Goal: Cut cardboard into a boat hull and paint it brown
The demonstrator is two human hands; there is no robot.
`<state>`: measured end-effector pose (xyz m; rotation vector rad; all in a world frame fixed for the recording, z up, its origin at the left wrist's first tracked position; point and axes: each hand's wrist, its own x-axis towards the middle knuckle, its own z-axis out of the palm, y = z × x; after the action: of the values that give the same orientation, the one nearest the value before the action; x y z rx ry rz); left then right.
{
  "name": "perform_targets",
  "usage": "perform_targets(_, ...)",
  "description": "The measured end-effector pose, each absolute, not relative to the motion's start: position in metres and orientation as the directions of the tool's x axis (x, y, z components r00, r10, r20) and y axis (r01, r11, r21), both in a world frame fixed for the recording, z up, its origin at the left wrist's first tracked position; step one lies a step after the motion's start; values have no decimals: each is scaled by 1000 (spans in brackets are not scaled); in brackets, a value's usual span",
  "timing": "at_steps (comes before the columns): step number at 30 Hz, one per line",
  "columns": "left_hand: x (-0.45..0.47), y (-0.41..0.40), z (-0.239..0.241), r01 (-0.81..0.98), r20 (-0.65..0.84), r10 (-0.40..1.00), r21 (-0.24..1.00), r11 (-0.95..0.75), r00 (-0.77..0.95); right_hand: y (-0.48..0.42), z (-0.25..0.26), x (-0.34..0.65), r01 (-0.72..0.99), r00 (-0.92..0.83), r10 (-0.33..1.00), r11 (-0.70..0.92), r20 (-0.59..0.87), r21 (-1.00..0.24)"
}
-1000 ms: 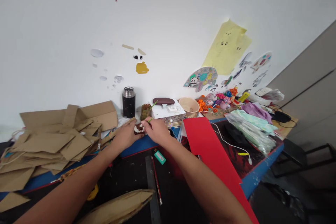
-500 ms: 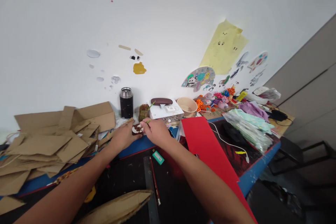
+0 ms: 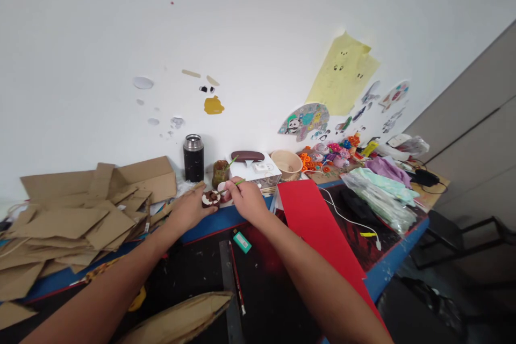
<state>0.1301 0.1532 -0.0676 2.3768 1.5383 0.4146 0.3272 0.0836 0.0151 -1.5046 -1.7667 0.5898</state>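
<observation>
My left hand (image 3: 189,209) is closed around the side of a small round brown thing with a white and brown top (image 3: 212,198); its exact kind I cannot make out. In my right hand (image 3: 248,201) is a thin green stick (image 3: 239,181), pinched between the fingers, its lower end pointing toward the brown and white top. Whether that end touches the top I cannot tell. Just behind the hands stands a small brownish-green pot (image 3: 221,173).
Cut cardboard pieces (image 3: 72,223) are heaped at the left. A black flask (image 3: 194,158) stands by the wall, near a white box (image 3: 258,172) and a beige bowl (image 3: 287,164). Red board (image 3: 322,231), a ruler (image 3: 230,290), a pencil (image 3: 237,279) and a green eraser-like block (image 3: 242,242) lie nearer.
My right hand has shifted slightly right, away from the round brown thing, so more of its top and of the green stick shows. My left hand stays in place.
</observation>
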Motion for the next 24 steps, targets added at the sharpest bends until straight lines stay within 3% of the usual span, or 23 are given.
perform_targets(6, 130, 152, -65, 843, 62, 919, 380, -382, 388, 87, -12, 328, 382, 32, 984, 149, 174, -912)
perform_targets(12, 131, 152, -63, 847, 44, 922, 379, -372, 385, 92, -25, 332, 205, 73, 990, 104, 122, -973)
perform_targets(24, 130, 153, -65, 832, 61, 922, 412, -371, 381, 82, -26, 334, 140, 110, 988, 97, 113, -985)
